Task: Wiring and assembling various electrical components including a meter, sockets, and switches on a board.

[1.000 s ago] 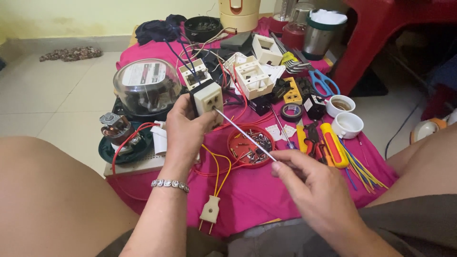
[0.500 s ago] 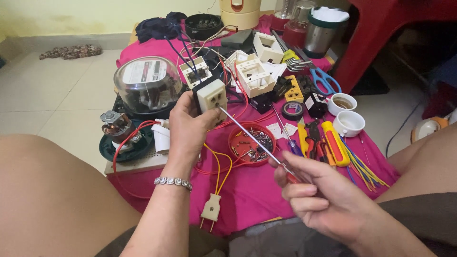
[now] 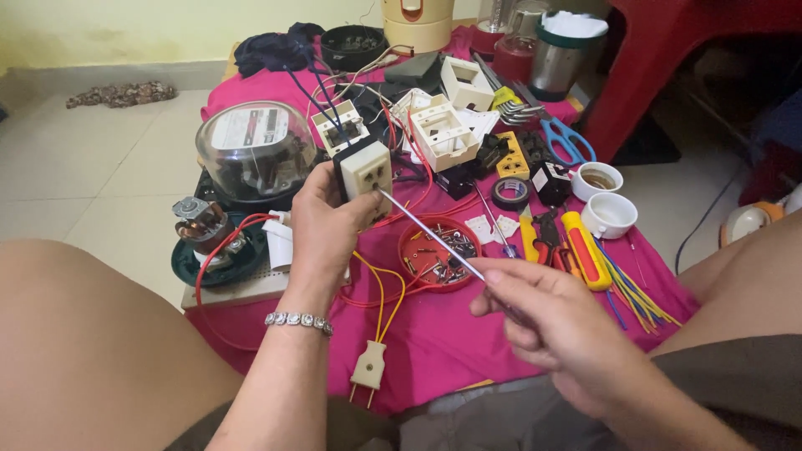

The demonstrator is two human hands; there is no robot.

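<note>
Holding up the cream socket block (image 3: 365, 171) above the pink cloth (image 3: 434, 351), the left hand (image 3: 322, 230) is clamped round its black back, while the right hand (image 3: 555, 326) pinches a thin screwdriver (image 3: 430, 236), tip right at the socket face. Risk, as I judge it: the tip skids off and jabs the left thumb, or the dangling yellow wires (image 3: 383, 292) and plug (image 3: 369, 367) snag and tip the red dish of screws (image 3: 439, 253).

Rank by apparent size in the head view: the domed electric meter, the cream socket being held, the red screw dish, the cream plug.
1. Domed electric meter
2. Red screw dish
3. Cream socket, partly hidden in the left hand
4. Cream plug; it lies nearer the camera, yet looks smallest.
</note>
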